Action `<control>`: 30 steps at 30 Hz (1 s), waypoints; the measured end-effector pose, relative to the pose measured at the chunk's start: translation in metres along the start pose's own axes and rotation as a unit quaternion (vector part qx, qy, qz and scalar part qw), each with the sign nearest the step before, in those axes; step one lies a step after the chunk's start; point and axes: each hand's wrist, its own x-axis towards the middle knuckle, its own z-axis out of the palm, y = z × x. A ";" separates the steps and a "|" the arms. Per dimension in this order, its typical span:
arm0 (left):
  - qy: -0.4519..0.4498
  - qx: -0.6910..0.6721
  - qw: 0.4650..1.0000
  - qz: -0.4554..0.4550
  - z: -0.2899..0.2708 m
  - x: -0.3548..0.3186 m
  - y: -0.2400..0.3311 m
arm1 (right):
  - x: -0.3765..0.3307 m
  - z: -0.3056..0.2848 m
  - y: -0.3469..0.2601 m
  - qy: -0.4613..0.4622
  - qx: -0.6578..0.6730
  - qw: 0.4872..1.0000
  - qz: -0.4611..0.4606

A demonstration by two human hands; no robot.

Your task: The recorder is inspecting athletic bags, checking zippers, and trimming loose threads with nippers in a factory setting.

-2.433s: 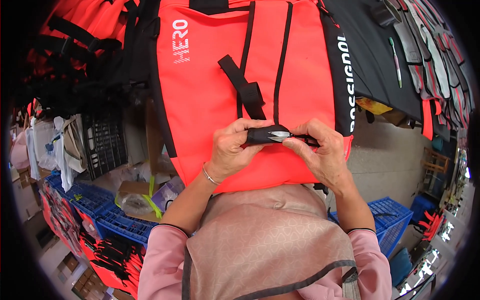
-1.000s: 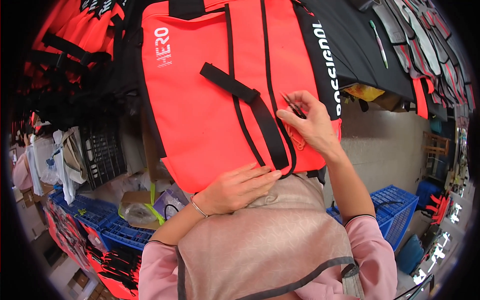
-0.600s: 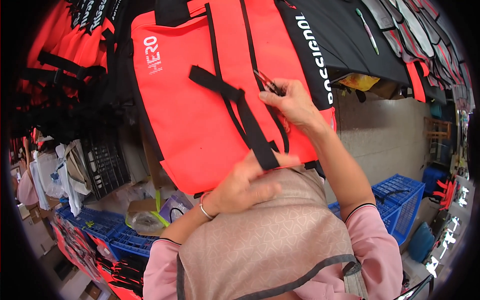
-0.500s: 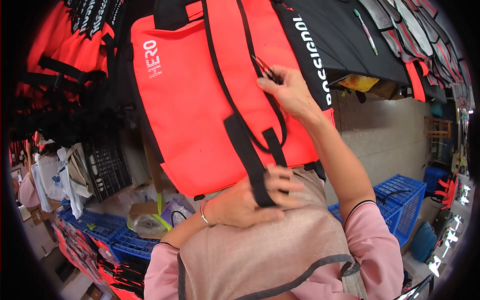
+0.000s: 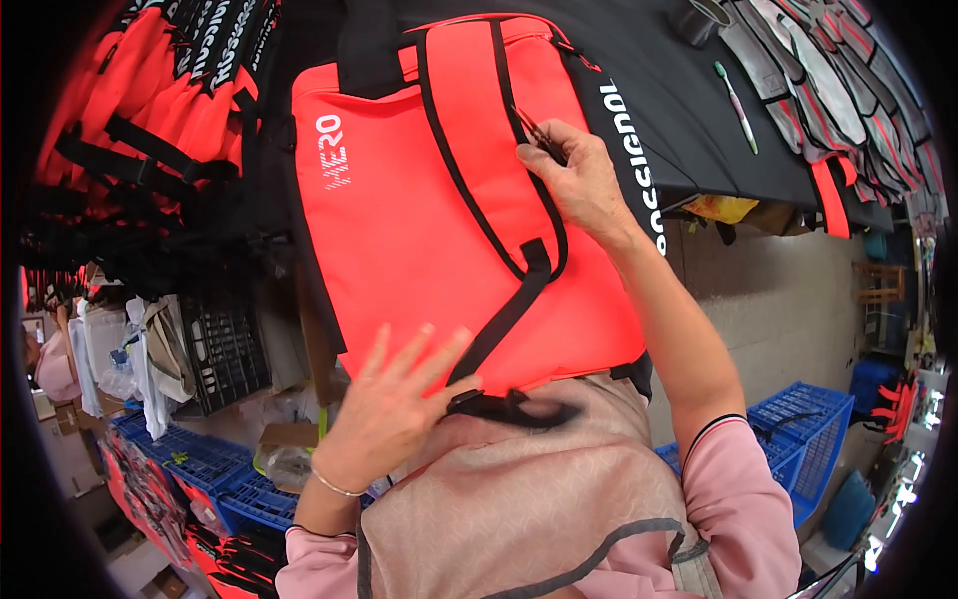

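Left fingers [image 5: 409,353] wide apart over smooth red fabric bag [image 5: 399,230], right fingers [image 5: 572,137] around pointed snips [image 5: 542,139]

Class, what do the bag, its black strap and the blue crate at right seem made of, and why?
Red-orange bag: probably coated synthetic fabric, matte, its smooth panel showing no clear weave. Black strap: likely dull webbing, being flat, narrow and bent; weave too small to confirm. Blue crate: apparently moulded plastic, with a regular open lattice.
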 end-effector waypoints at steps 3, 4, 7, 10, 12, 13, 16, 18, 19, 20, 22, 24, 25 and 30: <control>0.058 0.093 0.993 -0.034 -0.013 0.001 -0.003 | 0.002 0.002 -0.002 0.015 0.027 1.000 -0.003; 0.107 0.055 0.993 -0.013 -0.008 0.002 -0.006 | 0.003 0.002 -0.003 0.003 0.057 0.998 0.001; 0.232 -0.098 0.967 -0.030 0.015 0.027 -0.014 | -0.001 0.011 -0.009 0.022 0.138 0.990 0.025; 0.320 -0.442 0.826 -0.138 0.051 0.061 -0.012 | -0.013 0.022 -0.018 0.020 0.206 0.976 0.065; 0.335 -0.702 0.613 -0.138 0.061 0.076 -0.004 | -0.024 0.027 -0.018 0.010 0.261 0.959 0.111; 0.335 -0.702 0.612 -0.141 0.062 0.077 0.003 | -0.028 0.028 -0.017 0.008 0.262 0.958 0.114; 0.427 -0.596 0.664 -0.146 0.070 0.070 0.014 | -0.041 0.032 -0.016 0.007 0.258 0.951 0.171; 0.403 -0.531 0.725 -0.176 0.068 0.059 0.013 | -0.047 0.039 -0.012 0.009 0.264 0.947 0.185; 0.376 -0.461 0.779 -0.199 0.066 0.055 0.015 | -0.052 0.042 -0.010 0.012 0.267 0.944 0.194; 0.398 -0.471 0.758 -0.212 0.065 0.054 0.019 | -0.057 0.044 -0.009 0.010 0.270 0.942 0.201; 0.407 -0.444 0.772 -0.203 0.078 0.043 0.017 | -0.065 0.050 -0.011 0.010 0.276 0.931 0.237; 0.416 -0.417 0.785 -0.191 0.085 0.034 0.018 | -0.074 0.054 -0.010 0.004 0.283 0.927 0.246; 0.415 -0.362 0.812 -0.194 0.086 0.031 0.019 | -0.077 0.056 -0.009 0.002 0.288 0.924 0.251; 0.444 -0.158 0.868 -0.158 0.084 0.027 0.010 | -0.088 0.060 -0.009 -0.012 0.290 0.920 0.264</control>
